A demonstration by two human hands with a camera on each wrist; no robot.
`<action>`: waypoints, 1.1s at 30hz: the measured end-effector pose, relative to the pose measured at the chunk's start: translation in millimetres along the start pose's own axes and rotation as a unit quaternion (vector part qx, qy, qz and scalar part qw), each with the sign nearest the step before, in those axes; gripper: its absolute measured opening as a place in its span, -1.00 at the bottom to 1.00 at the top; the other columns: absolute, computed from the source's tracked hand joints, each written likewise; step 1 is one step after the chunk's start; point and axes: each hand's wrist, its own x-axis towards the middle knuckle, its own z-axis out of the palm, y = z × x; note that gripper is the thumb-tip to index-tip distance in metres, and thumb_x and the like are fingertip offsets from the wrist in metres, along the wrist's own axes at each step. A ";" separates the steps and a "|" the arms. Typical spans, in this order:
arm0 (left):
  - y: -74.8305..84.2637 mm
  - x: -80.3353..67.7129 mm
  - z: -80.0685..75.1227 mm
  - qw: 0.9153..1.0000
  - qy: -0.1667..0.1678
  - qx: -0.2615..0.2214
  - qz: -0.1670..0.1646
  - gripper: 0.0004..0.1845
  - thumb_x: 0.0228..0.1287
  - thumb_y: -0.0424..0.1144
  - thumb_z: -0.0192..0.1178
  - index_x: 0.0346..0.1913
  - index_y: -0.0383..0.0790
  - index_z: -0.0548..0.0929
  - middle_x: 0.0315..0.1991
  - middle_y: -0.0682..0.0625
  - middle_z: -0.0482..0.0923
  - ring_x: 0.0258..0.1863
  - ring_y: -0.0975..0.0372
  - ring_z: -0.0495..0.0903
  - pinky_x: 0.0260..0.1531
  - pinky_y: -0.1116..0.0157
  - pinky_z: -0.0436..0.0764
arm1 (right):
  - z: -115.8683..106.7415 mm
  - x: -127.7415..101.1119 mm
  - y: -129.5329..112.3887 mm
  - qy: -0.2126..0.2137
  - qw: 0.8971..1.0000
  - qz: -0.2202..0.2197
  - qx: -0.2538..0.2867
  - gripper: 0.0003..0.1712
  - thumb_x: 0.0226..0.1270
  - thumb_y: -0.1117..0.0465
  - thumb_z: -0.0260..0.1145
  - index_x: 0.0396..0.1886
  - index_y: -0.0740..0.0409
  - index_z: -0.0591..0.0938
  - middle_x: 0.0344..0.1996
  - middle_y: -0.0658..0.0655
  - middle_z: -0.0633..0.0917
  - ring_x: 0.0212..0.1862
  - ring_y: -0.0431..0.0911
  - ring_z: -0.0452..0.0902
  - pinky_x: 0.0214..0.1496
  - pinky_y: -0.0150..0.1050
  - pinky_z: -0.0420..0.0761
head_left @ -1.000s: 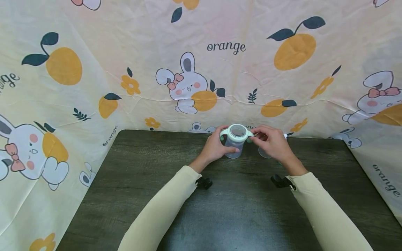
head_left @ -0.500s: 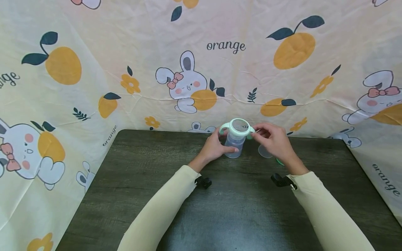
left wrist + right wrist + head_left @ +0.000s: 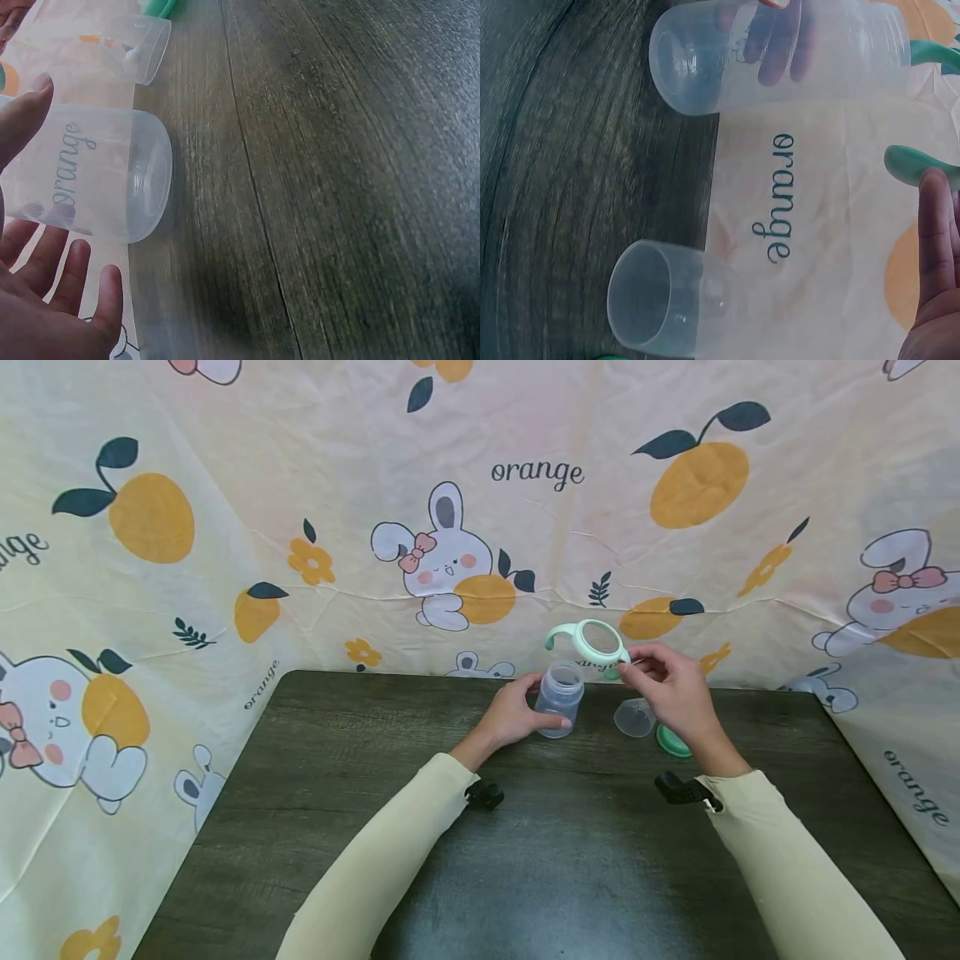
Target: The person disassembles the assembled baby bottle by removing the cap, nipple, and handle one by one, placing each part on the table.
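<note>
A clear plastic bottle [image 3: 559,700] stands on the dark wooden table [image 3: 540,852] near its far edge. My left hand [image 3: 517,714] grips its body; in the left wrist view the bottle [image 3: 97,184] shows between thumb and fingers. My right hand [image 3: 671,689] pinches a pale green handled ring [image 3: 592,642] by one handle and holds it in the air above and right of the bottle's open mouth. In the right wrist view the bottle [image 3: 780,52] appears with the left fingers seen through it, and the green handle [image 3: 919,165] lies at my fingertip.
A clear cap [image 3: 634,717] lies on its side right of the bottle, also seen as cap [image 3: 660,304] and cap [image 3: 139,46]. A green round lid [image 3: 672,741] lies just beyond it. A printed cloth [image 3: 480,510] hangs behind the table.
The right hand has lifted the green handled ring off the bottle's neck and carried it up and to the right. The left hand kept holding the bottle on the table.
</note>
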 end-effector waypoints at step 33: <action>2.4 5.5 -5.6 0.998 0.009 0.029 0.052 -0.13 0.24 -0.14 0.70 0.56 -0.19 0.53 0.36 -0.06 0.65 0.40 0.07 0.59 0.40 0.07 0.54 | 1.5 -27.4 43.2 -0.041 0.990 0.003 -0.132 -0.82 0.38 0.36 0.62 -0.19 0.35 0.75 -0.36 0.19 0.82 -0.37 -0.20 0.69 -0.38 -0.46 0.58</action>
